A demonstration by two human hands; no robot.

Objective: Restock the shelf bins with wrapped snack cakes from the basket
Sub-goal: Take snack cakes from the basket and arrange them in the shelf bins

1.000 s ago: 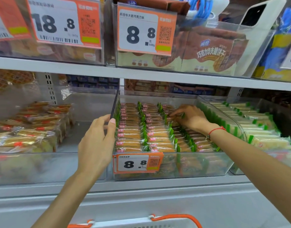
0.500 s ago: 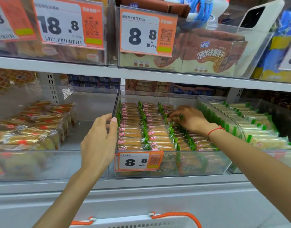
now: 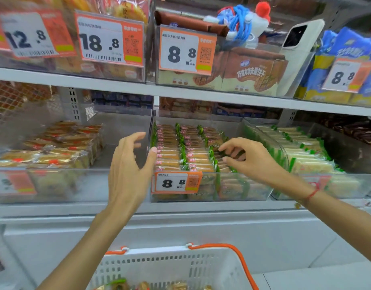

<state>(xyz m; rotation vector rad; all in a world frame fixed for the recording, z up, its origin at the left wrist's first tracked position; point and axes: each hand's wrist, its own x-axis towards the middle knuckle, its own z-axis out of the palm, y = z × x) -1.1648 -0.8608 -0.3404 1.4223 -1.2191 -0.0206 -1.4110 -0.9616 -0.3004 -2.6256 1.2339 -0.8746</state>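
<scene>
Shelf bin [image 3: 232, 191] | snack cakes [image 3: 170, 155] rowed front-to-back, long axes crosswise

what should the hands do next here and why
Probably bring the right hand down to the basket for more cakes. Both hands look empty: the left hand hovers at the middle bin edge, the right has its fingers loosely curled over the right-hand row, where there seems to be room, and wrapped cakes remain in the basket.

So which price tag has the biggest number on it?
The 18.8 price tag on the upper shelf, second from the left. Beside it the others read 12.8 and 8.8, both smaller.
</scene>
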